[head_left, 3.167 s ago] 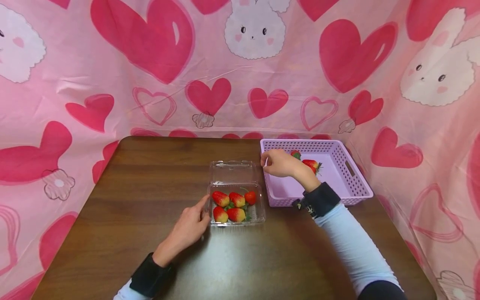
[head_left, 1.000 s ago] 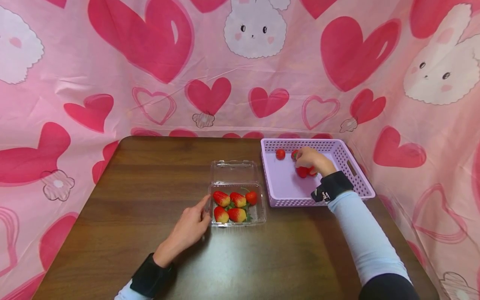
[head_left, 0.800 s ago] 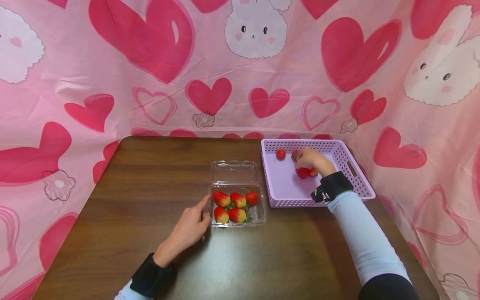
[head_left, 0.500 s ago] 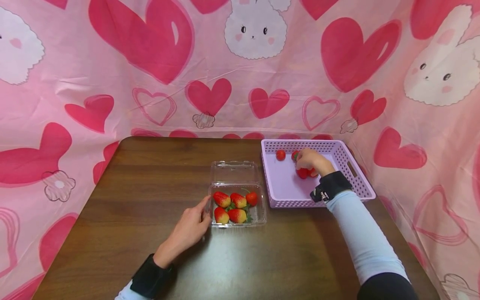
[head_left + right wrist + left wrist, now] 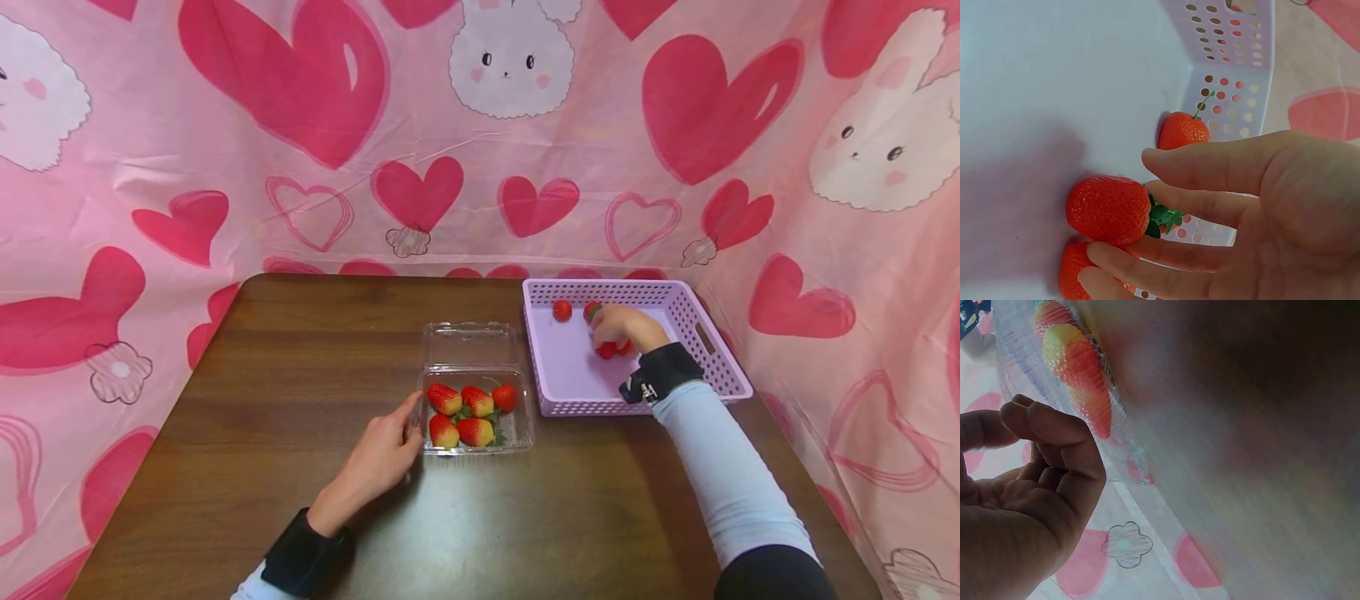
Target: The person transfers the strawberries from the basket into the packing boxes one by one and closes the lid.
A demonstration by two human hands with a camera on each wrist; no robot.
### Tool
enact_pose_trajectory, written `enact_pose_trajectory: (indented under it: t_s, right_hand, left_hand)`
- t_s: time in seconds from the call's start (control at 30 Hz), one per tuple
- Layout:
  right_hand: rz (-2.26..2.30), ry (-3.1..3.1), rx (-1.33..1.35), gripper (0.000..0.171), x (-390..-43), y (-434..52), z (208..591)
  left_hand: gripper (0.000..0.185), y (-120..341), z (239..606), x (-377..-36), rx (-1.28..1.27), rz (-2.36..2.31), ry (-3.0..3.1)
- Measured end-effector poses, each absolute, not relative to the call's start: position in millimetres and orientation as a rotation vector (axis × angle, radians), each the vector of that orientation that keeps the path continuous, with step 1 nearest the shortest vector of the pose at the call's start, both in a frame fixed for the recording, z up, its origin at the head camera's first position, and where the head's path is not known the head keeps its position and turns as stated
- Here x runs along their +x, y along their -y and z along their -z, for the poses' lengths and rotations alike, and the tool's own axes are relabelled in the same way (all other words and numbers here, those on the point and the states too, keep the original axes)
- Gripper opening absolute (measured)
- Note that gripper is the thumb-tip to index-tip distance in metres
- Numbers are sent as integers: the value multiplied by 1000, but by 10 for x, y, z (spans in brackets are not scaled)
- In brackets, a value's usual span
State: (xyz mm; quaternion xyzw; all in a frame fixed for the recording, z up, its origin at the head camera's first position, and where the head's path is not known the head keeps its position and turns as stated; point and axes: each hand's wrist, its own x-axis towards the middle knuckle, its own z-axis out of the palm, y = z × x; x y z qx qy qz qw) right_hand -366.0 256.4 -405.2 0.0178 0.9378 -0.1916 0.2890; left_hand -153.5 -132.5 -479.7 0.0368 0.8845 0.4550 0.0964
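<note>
In the head view a clear plastic clamshell box (image 5: 517, 433) with its lid folded back holds several red-and-yellow strawberries (image 5: 477, 432). My left hand (image 5: 382, 450) rests on the table, index fingertip at the box's left rim; the left wrist view shows its fingers bent. Inside the lilac basket (image 5: 570, 383) is my right hand (image 5: 630, 327). In the right wrist view its thumb and fingers (image 5: 1210, 165) are spread apart. Their tips lie right at a red strawberry (image 5: 1109, 209) with green leaves. A second strawberry (image 5: 1074, 272) is partly hidden behind the lower fingers.
A round red fruit (image 5: 562, 311) sits in the basket's back left corner, with another leafy strawberry (image 5: 592, 312) beside it. The brown table (image 5: 315, 358) meets a pink curtain (image 5: 330, 217) with hearts at the back. The basket stands just right of the box.
Over about three seconds, my right hand moved from the basket's left wall rightward over the strawberries, uncovering the round red fruit. In the last second it shifted only slightly. My left hand stayed put.
</note>
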Motion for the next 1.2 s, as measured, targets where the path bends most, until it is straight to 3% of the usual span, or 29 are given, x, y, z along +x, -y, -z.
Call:
enact_pose_trajectory:
  t_s: [0.7,1.2]
  right_hand:
    - [494,-2359,15,23,-3679,-2625,4118]
    - [433,-2316,-27,27,-3654,-2614,4076]
  left_hand:
    - [64,1312,4796,-1529,134,-1334,-2674]
    - [63,1321,4796,-1528,134,-1318,-2677]
